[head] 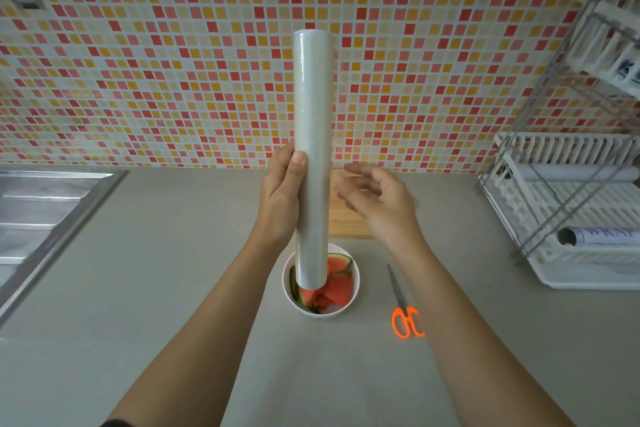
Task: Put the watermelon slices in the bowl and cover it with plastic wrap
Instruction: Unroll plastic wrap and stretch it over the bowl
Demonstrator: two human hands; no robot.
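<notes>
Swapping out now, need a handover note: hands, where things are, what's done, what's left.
Left hand: grip closed around the roll of plastic wrap, held upright above the bowl.
Right hand: open, empty, just right of the roll, not touching it.
Watermelon slices: in the white bowl on the counter, between the arms.
Scissors: flat on the counter right of the bowl, untouched.
Cutting board: behind the bowl, mostly hidden by the hands.
Done: slices are in the bowl.
Left: pull out a sheet, cut it, cover the bowl. No wrap is pulled out yet.
</notes>
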